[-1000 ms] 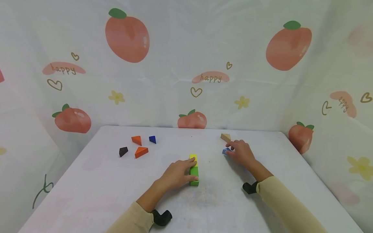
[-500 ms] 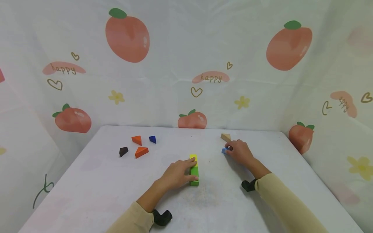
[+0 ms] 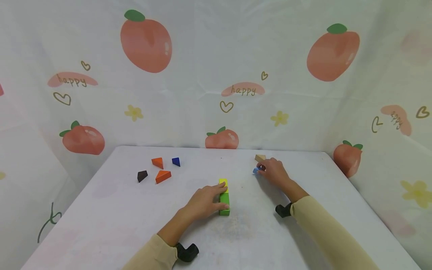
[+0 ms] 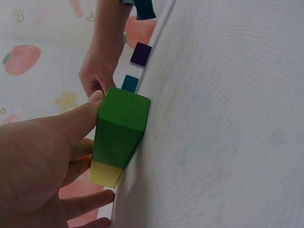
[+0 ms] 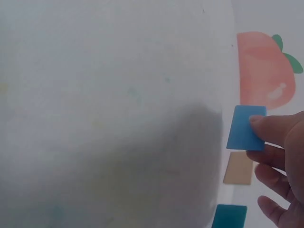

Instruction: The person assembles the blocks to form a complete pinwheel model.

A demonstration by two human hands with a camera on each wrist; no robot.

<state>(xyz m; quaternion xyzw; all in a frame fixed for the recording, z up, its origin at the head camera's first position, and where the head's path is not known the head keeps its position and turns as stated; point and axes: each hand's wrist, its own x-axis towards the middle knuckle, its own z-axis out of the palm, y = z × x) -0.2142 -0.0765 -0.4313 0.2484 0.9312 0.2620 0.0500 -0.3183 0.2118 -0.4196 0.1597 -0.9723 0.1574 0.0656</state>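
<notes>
At the middle of the table, a green block point(image 3: 224, 201) and a yellow block point(image 3: 222, 180) sit end to end. My left hand point(image 3: 204, 202) holds this pair from the left side, its thumb on the green block point(image 4: 121, 128) and its fingers reaching along to the yellow block point(image 4: 105, 174). Farther back on the right, my right hand point(image 3: 276, 173) pinches a light blue block point(image 3: 255, 171) between thumb and fingers. That blue block point(image 5: 244, 128) shows slanted sides in the right wrist view. Just behind it is a tan block point(image 3: 260, 158), partly covered by the hand.
At the back left lie two orange triangular blocks point(image 3: 163, 176), a dark blue block point(image 3: 176, 161) and a black block point(image 3: 142, 176). A teal block point(image 5: 230, 216) shows at the bottom of the right wrist view. A printed cloth point(image 3: 189, 75) hangs behind the table.
My right hand has closed its pinch on the light blue block and shifted it slightly left and away from me. The left hand and its two blocks have stayed put.
</notes>
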